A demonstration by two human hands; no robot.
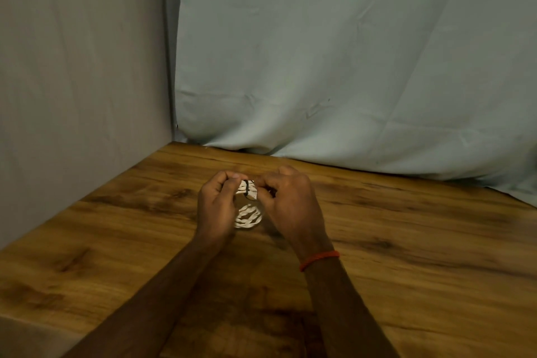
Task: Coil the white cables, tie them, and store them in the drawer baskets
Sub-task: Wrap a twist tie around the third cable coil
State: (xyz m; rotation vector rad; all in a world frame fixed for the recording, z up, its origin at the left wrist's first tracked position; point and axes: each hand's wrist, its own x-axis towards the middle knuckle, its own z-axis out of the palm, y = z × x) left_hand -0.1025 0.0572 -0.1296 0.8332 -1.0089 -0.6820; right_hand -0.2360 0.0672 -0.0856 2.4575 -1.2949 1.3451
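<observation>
Forearms: left forearm [162, 299] and right forearm [343, 308] enter from the bottom edge and converge; a red thread [319, 259] circles the right wrist
Hands: left hand [216, 206] and right hand [290, 206] face each other, fingers curled, backs toward the camera; each pinches the top arc of the coil
Cable: white cable coil [248, 216] hangs between the palms, low over the worktop [406, 241]; its loop runs from the fingertips back toward the wrists
Tie: black tie [246, 187] bands the top arc, between the two pinches; neither hand is clearly nearer
Step, as judged: fastening the tie; storing is not yet done
Baskets: not in view
</observation>
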